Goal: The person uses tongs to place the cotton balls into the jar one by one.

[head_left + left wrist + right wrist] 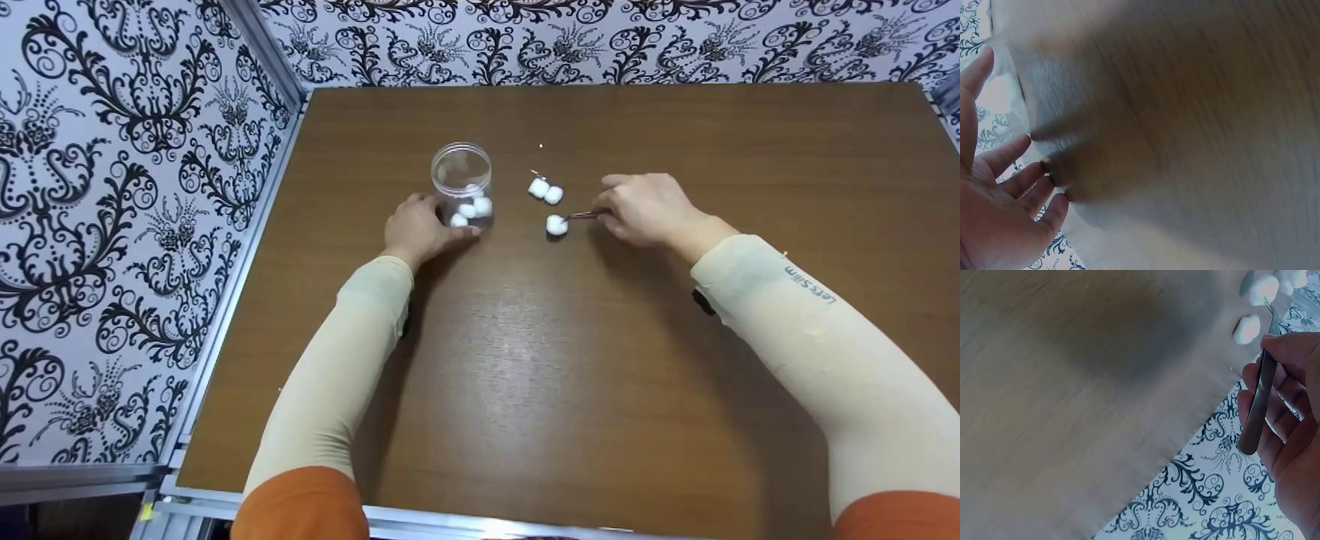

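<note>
A clear plastic jar [461, 169] stands open-topped left of the table's middle, with several white cotton balls [481, 205] inside. My left hand [422, 231] holds it low down, the thumb along the near side; in the left wrist view the fingertips [1021, 145] reach around it close to the tabletop. My right hand [646, 208] pinches metal tweezers [1261, 396] with bent tips. Those tips grip a single cotton ball [556, 225], to the right of the jar. Just beyond it, two more cotton balls [539, 187] lie side by side on the table.
The brown wooden table [510, 360] has a metal frame edge. Patterned black-and-white panels [112, 187] rise at its left and back. Tiny white bits [540, 145] lie behind the loose cotton balls.
</note>
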Available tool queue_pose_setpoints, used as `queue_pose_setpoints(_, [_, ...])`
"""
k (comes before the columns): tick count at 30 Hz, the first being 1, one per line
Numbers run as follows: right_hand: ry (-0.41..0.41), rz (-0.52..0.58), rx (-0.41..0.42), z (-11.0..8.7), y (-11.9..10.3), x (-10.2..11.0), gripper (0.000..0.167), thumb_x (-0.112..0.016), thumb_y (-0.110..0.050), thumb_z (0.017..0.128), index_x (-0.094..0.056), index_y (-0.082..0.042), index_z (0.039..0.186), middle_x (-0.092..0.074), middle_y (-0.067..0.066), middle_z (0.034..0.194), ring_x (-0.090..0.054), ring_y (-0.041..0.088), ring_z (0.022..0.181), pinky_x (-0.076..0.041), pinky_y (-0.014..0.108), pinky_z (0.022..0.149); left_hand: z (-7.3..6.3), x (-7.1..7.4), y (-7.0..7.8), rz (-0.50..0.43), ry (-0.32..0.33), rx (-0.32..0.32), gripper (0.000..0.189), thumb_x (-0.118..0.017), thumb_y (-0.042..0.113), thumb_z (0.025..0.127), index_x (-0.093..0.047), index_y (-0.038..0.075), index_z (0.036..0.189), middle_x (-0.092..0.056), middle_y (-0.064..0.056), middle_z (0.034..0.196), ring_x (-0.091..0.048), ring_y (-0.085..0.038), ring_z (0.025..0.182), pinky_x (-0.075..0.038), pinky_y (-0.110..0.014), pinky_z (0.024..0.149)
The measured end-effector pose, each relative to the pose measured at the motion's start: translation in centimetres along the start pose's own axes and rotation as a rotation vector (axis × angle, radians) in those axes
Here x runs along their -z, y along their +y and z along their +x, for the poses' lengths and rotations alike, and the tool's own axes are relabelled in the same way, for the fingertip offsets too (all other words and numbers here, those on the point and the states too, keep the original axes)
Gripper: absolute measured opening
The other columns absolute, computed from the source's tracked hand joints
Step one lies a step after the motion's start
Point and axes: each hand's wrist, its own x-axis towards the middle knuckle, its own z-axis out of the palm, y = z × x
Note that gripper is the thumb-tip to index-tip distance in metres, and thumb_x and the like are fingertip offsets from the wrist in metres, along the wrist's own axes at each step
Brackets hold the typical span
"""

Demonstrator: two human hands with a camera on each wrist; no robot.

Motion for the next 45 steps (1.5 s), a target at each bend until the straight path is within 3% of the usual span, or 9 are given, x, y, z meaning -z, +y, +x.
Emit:
queue_pose_setpoints(14, [0.060, 0.026, -0.019, 0.4, 0.3, 2.4, 0.018, -0.067, -0.015, 0.088, -0.079, -0.013, 0.101, -0.058, 0.001, 0.086, -0.060, 0.028, 0.064, -0.044, 0.047, 0.050, 0.0, -0.2, -0.1, -0.012, 0.004, -0.005, 0.080, -0.072, 0.068, 0.077, -0.058, 0.018, 0.138, -0.055, -0.010, 0.130, -0.049, -0.032, 0.122, -0.036, -0.053, 0.100])
queue_pose_setpoints(32, [0.150, 0.018, 0.028, 6.1, -3.8, 7.9, 0.019, -0.066, -0.020, 0.093, -0.077, -0.012, 0.106, -0.060, 0.002, 0.088, -0.057, 0.023, 0.063, -0.042, 0.040, 0.054, 0.1, -0.2, -0.3, 0.005, 0.016, -0.007, 0.085, -0.072, 0.070, 0.075, -0.059, 0.011, 0.136, -0.056, -0.012, 0.132, -0.051, -0.034, 0.122, -0.038, -0.053, 0.100])
queue_pose_setpoints(45, [0.155, 0.028, 0.041, 9.5, -6.7, 7.2, 0.021, -0.064, -0.018, 0.093, -0.078, -0.013, 0.107, -0.061, 0.003, 0.091, -0.059, 0.026, 0.068, -0.046, 0.043, 0.057, 0.1, -0.2, -0.2, 0.005, 0.012, -0.003, 0.084, -0.072, 0.069, 0.077, -0.059, 0.013, 0.138, -0.056, -0.012, 0.130, -0.051, -0.033, 0.120, -0.039, -0.052, 0.099])
